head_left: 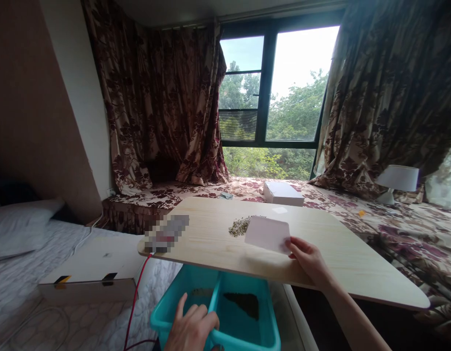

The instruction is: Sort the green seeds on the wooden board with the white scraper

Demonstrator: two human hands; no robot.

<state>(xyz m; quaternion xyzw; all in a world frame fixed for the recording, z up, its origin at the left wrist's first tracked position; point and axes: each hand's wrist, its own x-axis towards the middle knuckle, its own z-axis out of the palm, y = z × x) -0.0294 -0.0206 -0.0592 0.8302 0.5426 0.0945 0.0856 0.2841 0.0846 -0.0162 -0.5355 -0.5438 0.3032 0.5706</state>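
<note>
My right hand (309, 260) pinches a white card (267, 234) by its near right corner, and the card lies on a light wooden tabletop (357, 253). The card's far left edge touches a small heap of green-brown grains (240, 226). Below the table's near edge, my left hand (192, 329) grips the rim of a teal plastic bin (262, 336), fingers curled over its middle divider. The bin holds a dark patch of grains (243, 303) in its right compartment and a fainter one on the left.
A blurred-out object (166, 234) lies at the table's left end, with a red cable (136, 297) hanging from it. A white box (283, 193) and a white lamp (396, 181) sit on the floral window seat. A flat cardboard box (97, 265) rests on the bed at left.
</note>
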